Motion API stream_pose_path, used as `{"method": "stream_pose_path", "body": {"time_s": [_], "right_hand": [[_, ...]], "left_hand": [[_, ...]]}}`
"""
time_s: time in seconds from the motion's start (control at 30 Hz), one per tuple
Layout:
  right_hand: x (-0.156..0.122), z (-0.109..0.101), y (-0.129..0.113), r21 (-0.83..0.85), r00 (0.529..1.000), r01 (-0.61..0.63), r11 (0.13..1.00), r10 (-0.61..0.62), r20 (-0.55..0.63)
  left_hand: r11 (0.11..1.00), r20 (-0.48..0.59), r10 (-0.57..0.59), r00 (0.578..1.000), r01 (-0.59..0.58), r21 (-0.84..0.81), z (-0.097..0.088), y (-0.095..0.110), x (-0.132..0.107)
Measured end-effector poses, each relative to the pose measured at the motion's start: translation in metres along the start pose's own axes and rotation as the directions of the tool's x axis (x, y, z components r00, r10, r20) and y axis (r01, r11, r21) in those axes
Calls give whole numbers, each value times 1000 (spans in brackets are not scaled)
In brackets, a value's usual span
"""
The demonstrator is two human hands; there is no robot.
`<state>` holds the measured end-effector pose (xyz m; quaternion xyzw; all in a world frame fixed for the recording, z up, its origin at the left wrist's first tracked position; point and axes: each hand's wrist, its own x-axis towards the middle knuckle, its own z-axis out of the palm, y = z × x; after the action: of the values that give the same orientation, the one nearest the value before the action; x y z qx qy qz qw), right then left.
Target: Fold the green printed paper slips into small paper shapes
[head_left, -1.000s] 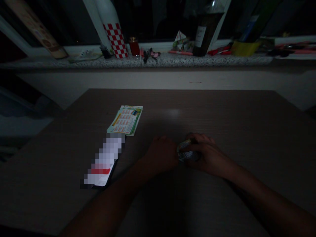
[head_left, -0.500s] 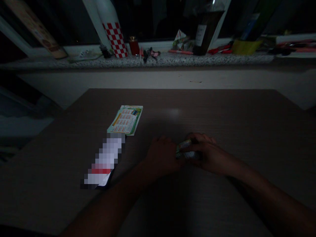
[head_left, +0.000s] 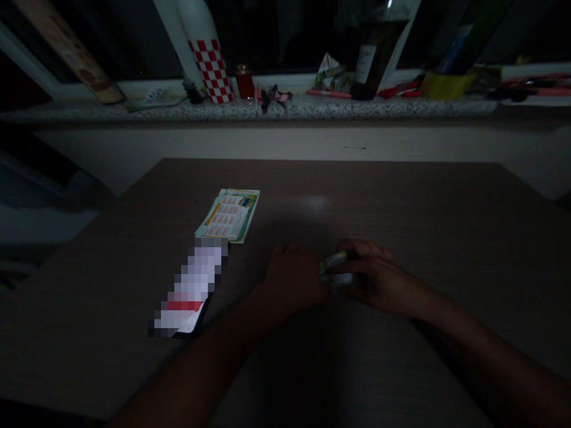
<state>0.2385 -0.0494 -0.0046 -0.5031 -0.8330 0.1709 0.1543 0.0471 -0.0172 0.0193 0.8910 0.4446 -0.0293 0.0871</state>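
Tabletop: wood-grained, dimly lit; the far edge and both far corners are shown.

Printed item: small, lettered on its visible face. Located around the middle of the tabletop, well apart from the far edge and between the two hands. Its outline is partly covered; whether it is rested on the surface or lifted cannot be told.

Right hand: fingers closed about the printed item, one of them laid across its top.

Left hand: set at the item's left end, back upward. Its fingers are largely hidden, so whether anything is gripped by them cannot be told.

Step in hand: judged to be two-handed handling of the printed item, with the visible grip supplied by the right. For any further move, a steady right-hand hold and a light touch from the left would seem to be called for (fine finger work being little helped by the gloom).

Card stack: calendar grid printed on top, edges uneven; laid toward the far-left corner.

Phone: screen lit, largely pixelated; placed on the near side of the card stack, contact uncertain.

Windowsill: speckled, beyond the far edge. A checkered bottle, a red jar and a yellow container are carried there.
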Motion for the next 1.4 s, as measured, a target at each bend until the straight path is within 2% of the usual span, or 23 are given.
{"method": "stream_pose_path", "body": {"time_s": [0.23,0.5,0.63,0.8,0.97,1.07,1.13,1.23,1.4], "right_hand": [[-1,2,1,-6,999,-31,999,31,8],[-2,-3,-2,5,999,-11,1000,11,33],[-3,-7,-4,6,997,48,999,-48,60],[-3,-6,-2,18,995,86,996,-87,41],[-4,-1,3,59,991,135,989,-134,-18],[-3,0,6,51,983,153,987,-147,-108],[-2,-1,7,21,966,173,985,-166,-198],[0,-4,6,-17,910,260,965,-251,-330],[1,-6,2,-76,821,390,918,-384,-422]], "left_hand": [[997,63,-69,996,72,-33,-6,-20,-2],[994,71,-60,996,66,-86,-2,-38,-2],[982,-23,44,999,-47,-184,4,-41,-6],[938,-139,207,968,-237,-252,8,-35,-12],[936,-184,262,947,-296,-189,10,-30,-11],[938,-247,278,928,-318,-140,11,-30,-9],[939,-313,275,909,-324,-116,11,-30,-9],[936,-416,278,866,-341,-84,11,-30,-9],[914,-497,322,806,-401,-59,9,-28,-10]]}}
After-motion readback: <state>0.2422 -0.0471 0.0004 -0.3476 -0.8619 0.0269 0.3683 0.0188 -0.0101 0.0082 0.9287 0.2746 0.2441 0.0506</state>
